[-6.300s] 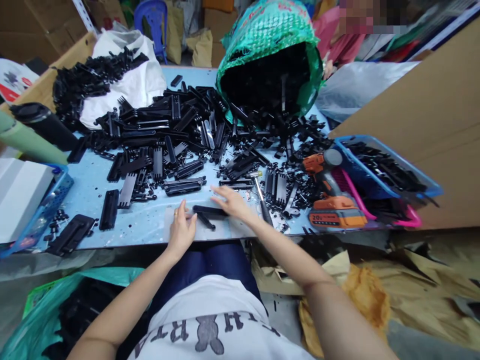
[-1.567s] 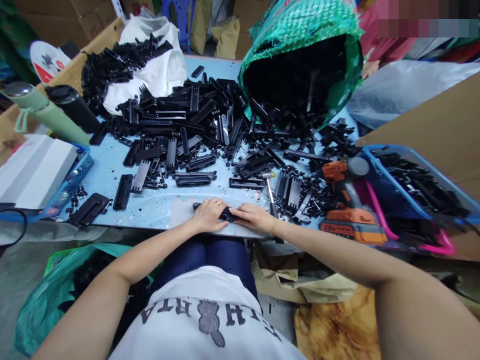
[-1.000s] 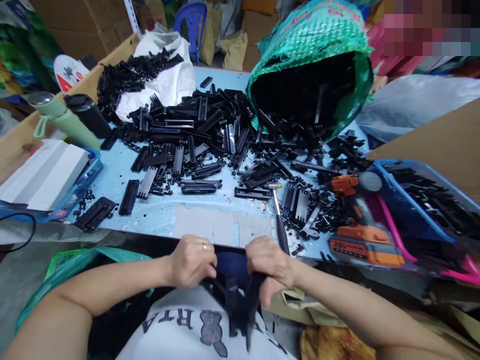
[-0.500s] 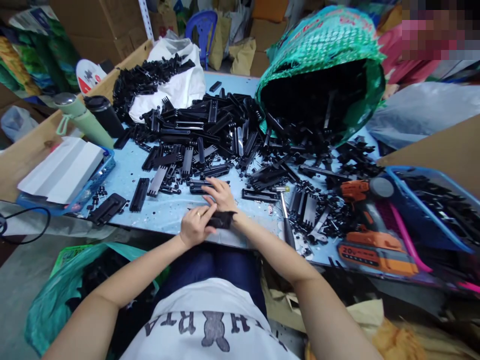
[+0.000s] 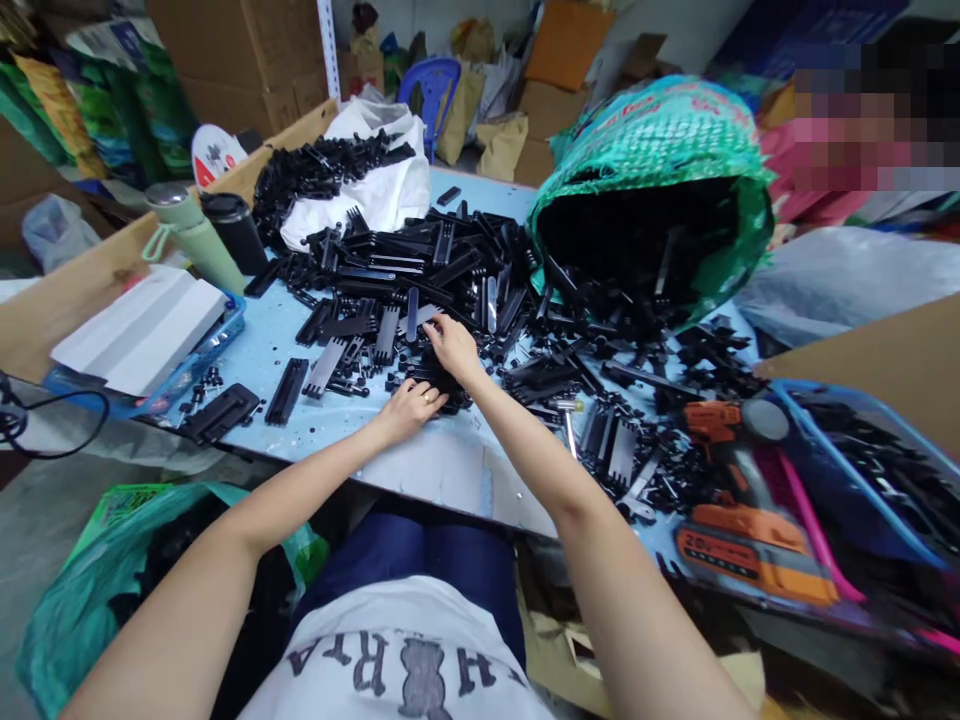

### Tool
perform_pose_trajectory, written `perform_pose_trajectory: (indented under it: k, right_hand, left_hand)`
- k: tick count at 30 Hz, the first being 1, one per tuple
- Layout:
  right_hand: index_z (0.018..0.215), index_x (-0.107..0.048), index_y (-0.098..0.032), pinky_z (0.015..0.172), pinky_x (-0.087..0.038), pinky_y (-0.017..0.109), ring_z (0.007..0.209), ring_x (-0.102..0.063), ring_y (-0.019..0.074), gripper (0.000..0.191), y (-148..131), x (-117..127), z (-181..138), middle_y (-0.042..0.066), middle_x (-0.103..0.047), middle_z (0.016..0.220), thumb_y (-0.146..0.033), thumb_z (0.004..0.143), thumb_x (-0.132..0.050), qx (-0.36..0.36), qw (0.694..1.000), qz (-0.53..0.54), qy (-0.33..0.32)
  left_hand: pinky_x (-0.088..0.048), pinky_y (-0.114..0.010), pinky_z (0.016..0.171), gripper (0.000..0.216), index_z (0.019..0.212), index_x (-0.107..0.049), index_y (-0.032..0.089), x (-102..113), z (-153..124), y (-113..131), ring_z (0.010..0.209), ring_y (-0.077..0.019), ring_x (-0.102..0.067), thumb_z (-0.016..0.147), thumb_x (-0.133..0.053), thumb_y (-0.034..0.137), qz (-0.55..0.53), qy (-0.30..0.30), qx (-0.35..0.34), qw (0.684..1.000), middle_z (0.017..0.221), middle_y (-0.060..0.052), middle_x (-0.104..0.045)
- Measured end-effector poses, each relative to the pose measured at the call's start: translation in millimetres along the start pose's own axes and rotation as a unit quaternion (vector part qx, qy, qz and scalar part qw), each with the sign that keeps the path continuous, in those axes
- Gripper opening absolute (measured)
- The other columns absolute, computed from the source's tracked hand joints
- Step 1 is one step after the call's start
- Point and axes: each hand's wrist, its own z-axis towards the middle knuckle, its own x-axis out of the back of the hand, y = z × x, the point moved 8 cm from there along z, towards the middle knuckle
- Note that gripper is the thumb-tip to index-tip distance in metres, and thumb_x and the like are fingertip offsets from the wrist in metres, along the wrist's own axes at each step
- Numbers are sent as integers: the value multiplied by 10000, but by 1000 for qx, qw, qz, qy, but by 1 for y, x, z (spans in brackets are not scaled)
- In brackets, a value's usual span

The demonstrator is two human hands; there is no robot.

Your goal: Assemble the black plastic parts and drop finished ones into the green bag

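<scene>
My left hand (image 5: 409,405), with a ring on one finger, lies at the near edge of a heap of black plastic parts (image 5: 420,270) on the blue table (image 5: 247,350). Its fingers are curled on one black plastic part (image 5: 442,385). My right hand (image 5: 450,345) is just beyond it, fingers spread and resting on top of the parts in the heap. A small hammer (image 5: 570,415) lies just right of my right forearm.
A green woven sack (image 5: 660,150) spills black parts at the back right. An orange cordless drill (image 5: 739,500) and a blue basket (image 5: 862,450) of parts sit at the right. A blue tray with white boxes (image 5: 142,335), two bottles (image 5: 202,235) and a white bag (image 5: 375,180) stand at the left.
Both hands have moved away from the table's near edge and up into the heap of parts. The left hand carried its black part along. The camera has tilted up.
</scene>
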Motion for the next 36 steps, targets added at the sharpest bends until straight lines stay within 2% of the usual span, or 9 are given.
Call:
perform_pose_trajectory:
  k: [5, 11, 15, 17, 21, 27, 30, 33, 36]
  right_hand:
    - [1162, -450, -123, 889, -393, 415, 1011, -567, 299, 510, -7, -24, 52, 160, -619, 1068, -341, 744, -645, -163, 972, 166, -26]
    - [1010, -518, -159, 811, -458, 342, 887, -597, 212, 244, 16, -20, 41, 93, -633, 963, -292, 817, -451, -217, 934, 283, -12]
    - [908, -545, -179, 503, -463, 274, 525, -536, 143, 492, 27, -8, 7, 32, -592, 679, -537, 881, -209, -219, 897, 379, -53]
    - [903, -529, -198, 408, -403, 238, 438, -465, 108, 541, 26, -9, -15, 0, -557, 633, -664, 827, -266, -227, 843, 480, -92]
    - [889, -511, -215, 381, -359, 185, 435, -431, 66, 432, 22, -11, -58, -42, -538, 646, -581, 692, -626, -251, 718, 633, -141]
    - [890, -615, -166, 527, -473, 204, 558, -538, 89, 416, 17, -14, -91, 6, -594, 688, -562, 777, -549, -257, 694, 652, -168]
    - [926, -622, -184, 623, -498, 229, 613, -570, 97, 404, 1, -16, -100, 2, -615, 728, -549, 757, -588, -220, 690, 671, -161]
    - [995, -605, -203, 769, -500, 296, 757, -621, 134, 431, -10, -11, -116, 22, -646, 862, -533, 718, -636, -159, 696, 686, -141]
    - [1002, -590, -208, 847, -481, 365, 887, -625, 190, 478, 5, 2, -147, 48, -648, 959, -472, 629, -731, -94, 765, 623, -136]
  left_hand:
    - [-354, -383, 917, 346, 1198, -507, 145, 37, -12, -74, 1107, -245, -477, 881, -462, 277, -15, 86, 174, 981, 1146, -131, -568]
    - [-385, -405, 892, 416, 1201, -491, 43, 59, -89, -259, 1100, -309, -466, 797, -409, 99, -1, 59, 572, 818, 1165, -211, -525]
    - [-339, -488, 927, 458, 1209, -510, 122, 50, -92, -321, 1188, -318, -382, 781, -369, 45, -9, -8, 531, 847, 1331, -187, -414]
    - [-287, -511, 969, 404, 1124, -565, 152, 44, -82, -332, 1214, -285, -348, 785, -375, 43, -29, -22, 478, 878, 1374, -136, -393]
    - [-221, -509, 1016, 298, 995, -584, 95, 35, -74, -338, 1252, -261, -305, 782, -384, 35, -45, -34, 429, 901, 1359, -155, -419]
    - [-332, -399, 967, 407, 1226, -407, 18, 54, -91, -316, 1157, -275, -442, 853, -410, 180, -34, 36, 458, 888, 1220, -223, -498]
    - [-381, -347, 931, 388, 1197, -445, 92, 75, -85, -260, 1088, -248, -498, 857, -452, 281, -79, 116, 414, 899, 1176, -154, -534]
    - [-444, -331, 824, 350, 1113, -505, 147, 77, -76, -184, 912, -228, -581, 836, -499, 361, -161, 95, 381, 906, 1000, -89, -615]
    - [-468, -326, 752, 316, 1083, -545, 170, 71, -71, -116, 833, -214, -611, 880, -418, 376, -243, 76, 360, 898, 934, -73, -642]
